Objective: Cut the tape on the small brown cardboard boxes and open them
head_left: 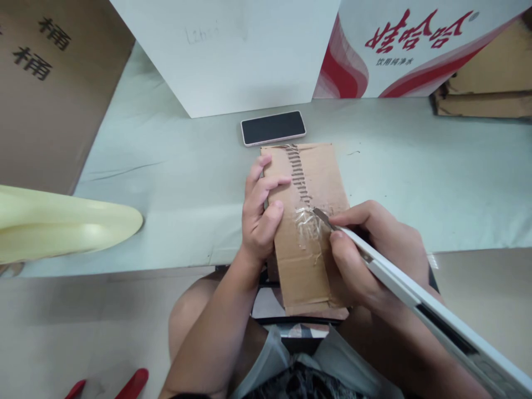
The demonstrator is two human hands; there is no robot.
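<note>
A small brown cardboard box lies in front of me, its near end jutting past the table edge over my lap. Down its top runs a torn strip baring the corrugation, and crumpled clear tape sits around the middle. My left hand grips the box's left side, with thumb and fingers bent over the top face. In my right hand is a white-handled box cutter, its handle slanting to the lower right. The dark blade touches or hovers just over the box beside the tape; I cannot tell which.
A phone lies beyond the box on the pale green tablecloth. Behind stand a white carton with a red-patterned side and a brown carton. At left is a yellow curved object; folded cardboard is at right.
</note>
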